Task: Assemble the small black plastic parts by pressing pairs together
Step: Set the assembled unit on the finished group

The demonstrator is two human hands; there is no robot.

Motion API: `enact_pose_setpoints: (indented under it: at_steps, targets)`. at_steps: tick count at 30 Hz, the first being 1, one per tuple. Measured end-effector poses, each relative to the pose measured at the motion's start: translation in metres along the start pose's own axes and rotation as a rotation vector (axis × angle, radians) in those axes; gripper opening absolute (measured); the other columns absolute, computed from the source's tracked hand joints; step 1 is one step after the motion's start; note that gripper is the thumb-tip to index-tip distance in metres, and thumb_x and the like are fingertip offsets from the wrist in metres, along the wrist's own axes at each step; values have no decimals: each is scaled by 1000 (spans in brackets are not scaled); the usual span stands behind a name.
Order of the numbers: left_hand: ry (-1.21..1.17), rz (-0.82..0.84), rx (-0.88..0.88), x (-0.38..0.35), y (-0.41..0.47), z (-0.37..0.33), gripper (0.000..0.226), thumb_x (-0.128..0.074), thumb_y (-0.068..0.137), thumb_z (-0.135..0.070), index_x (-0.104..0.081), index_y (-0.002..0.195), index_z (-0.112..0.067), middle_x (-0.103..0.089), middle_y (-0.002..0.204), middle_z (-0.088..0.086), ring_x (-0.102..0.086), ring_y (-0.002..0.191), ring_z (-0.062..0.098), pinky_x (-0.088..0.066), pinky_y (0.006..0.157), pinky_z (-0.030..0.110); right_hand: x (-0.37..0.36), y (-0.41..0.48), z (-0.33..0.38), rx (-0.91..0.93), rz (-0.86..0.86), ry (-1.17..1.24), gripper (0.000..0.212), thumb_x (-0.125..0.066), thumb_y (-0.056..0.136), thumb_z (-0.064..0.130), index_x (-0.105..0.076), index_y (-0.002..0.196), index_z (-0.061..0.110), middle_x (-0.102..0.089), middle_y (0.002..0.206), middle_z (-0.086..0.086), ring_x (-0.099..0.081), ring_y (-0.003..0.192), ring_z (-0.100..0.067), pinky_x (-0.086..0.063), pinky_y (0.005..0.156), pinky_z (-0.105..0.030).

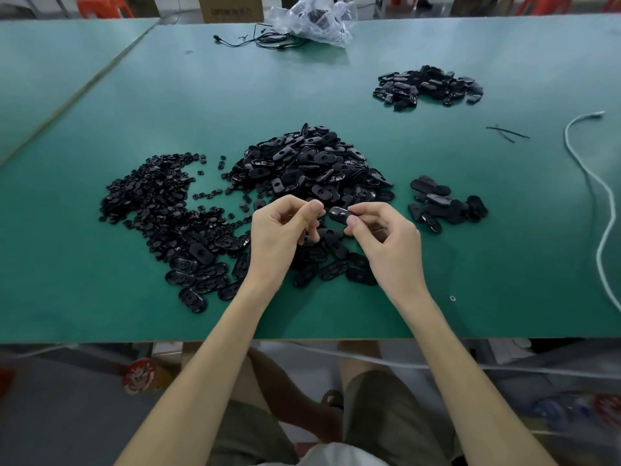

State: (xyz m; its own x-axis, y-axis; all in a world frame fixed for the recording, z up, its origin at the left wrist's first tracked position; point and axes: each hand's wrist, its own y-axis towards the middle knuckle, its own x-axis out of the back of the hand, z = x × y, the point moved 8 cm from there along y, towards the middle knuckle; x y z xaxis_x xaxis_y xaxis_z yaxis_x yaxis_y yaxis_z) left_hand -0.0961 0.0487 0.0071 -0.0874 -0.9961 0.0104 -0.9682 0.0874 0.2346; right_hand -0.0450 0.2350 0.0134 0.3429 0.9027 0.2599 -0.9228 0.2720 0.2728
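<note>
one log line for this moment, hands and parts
left hand: fingers curled, contents unclear | right hand: pinches oval part | both over near edge of central pile

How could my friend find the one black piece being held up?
Start at the green table and find the biggest black pile in the middle. Just in front of it, the right hand pinches one oval piece by its end. Unlike its neighbours, it sits between fingertips, not in a heap.
</note>
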Motion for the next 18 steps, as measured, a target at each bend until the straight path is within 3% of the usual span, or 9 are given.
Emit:
enact_pose_setpoints:
  at_steps: [14, 18]
  targets:
    - [-79, 7, -10, 1, 0, 0, 16, -67, 100, -10, -79, 111, -10, -78, 90, 4, -70, 77, 10, -54, 68, 19, 0, 1, 0, -4, -8, 33, 9, -71, 98, 16, -73, 105, 21, -78, 82, 10, -75, 83, -8, -51, 74, -17]
    - [-51, 19, 13, 0, 0, 2, 19, -65, 101, -6, -78, 115, -7, -79, 96, 5, -73, 82, 12, -57, 69, 23, 0, 1, -1, -27, 4, 42, 11, -72, 98, 17, -68, 107, 21, -78, 85, 9, -75, 85, -9, -55, 77, -24]
